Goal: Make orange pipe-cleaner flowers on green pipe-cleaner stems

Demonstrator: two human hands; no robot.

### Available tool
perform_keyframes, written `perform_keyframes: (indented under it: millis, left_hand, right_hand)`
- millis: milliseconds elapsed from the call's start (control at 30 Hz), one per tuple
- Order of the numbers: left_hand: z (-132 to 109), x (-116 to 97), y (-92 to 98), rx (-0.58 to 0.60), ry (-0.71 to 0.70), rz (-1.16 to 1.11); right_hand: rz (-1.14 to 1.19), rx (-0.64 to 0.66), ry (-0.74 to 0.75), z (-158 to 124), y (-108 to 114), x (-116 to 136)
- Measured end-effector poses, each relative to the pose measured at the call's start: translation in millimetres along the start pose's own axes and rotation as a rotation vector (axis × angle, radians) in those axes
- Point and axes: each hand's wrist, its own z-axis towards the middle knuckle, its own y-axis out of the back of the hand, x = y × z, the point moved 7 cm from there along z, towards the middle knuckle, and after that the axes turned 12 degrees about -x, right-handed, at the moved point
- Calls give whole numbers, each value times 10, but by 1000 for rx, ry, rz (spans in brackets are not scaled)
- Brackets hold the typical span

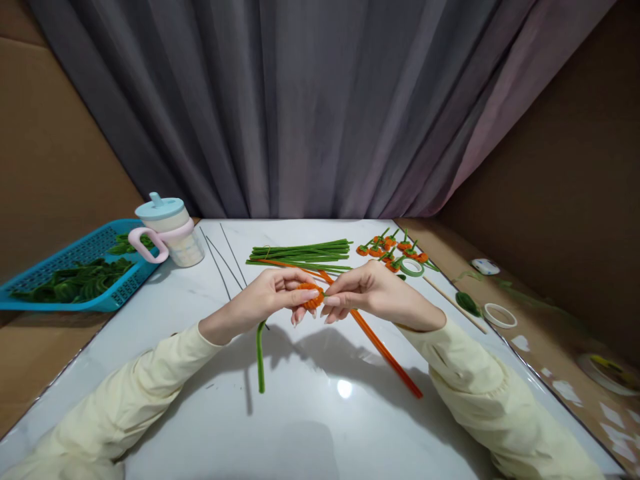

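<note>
My left hand (287, 293) pinches a small orange pipe-cleaner pompom (312, 295) between thumb and fingers. At its right side my right hand (357, 291) closes thumb and fingertips on a short green stem end, mostly hidden by the fingers. Below my left hand a green pipe cleaner (261, 360) runs toward me; whether it touches the hand I cannot tell. Orange pipe cleaners (385, 350) lie slanting under my right hand. Behind the hands is a bundle of green pipe cleaners (300, 252). Finished-looking orange pieces with green stems (390, 241) cluster at the back right.
A blue basket (117, 297) of green fuzzy leaves and a lidded cup (183, 240) stand at left, near thin dark wires (220, 257). At right are green tape (412, 267), a wooden stick (453, 303), a dark green oval piece (468, 304) and a white ring (500, 316).
</note>
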Motion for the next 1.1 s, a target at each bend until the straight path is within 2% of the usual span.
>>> perform_keyframes:
  millis: [267, 433, 600, 767, 1100]
  left_hand:
    - [-67, 33, -78, 58, 40, -149]
    - [-39, 47, -86, 77, 41, -119]
    - [26, 67, -51, 52, -9, -94]
    - [18, 120, -66, 71, -22, -79]
    - [-24, 113, -151, 106, -9, -66]
  right_hand:
    - [304, 233, -37, 50, -221, -165]
    - [415, 339, -105, 118, -287, -308]
    - [433, 343, -116, 170, -195, -319]
    - [466, 381, -186, 173, -252, -383]
    - [201, 224, -126, 114, -203, -311]
